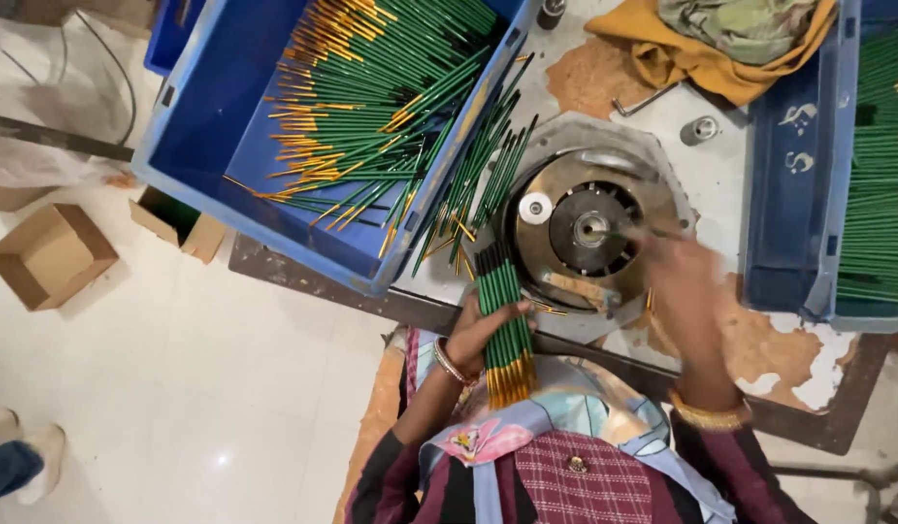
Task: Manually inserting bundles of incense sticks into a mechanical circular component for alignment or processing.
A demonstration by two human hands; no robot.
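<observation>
My left hand [480, 325] grips a bundle of green pencils with gold ends [504, 325], held upright against the front edge of a round metal machine [585, 228]. My right hand [684, 291] is blurred with motion over the machine's right side, fingers near the dark hub; a thin pencil-like streak [653, 231] lies at its fingertips, and I cannot tell whether the hand holds it. More loose green pencils [483, 170] lie between the machine and a blue crate.
A blue crate [216, 126] at the left holds many green pencils. Another blue crate [803, 194] of pencils stands at the right. Yellow and green cloths [720, 39] lie at the back. Cardboard boxes [51, 254] sit on the white floor at left.
</observation>
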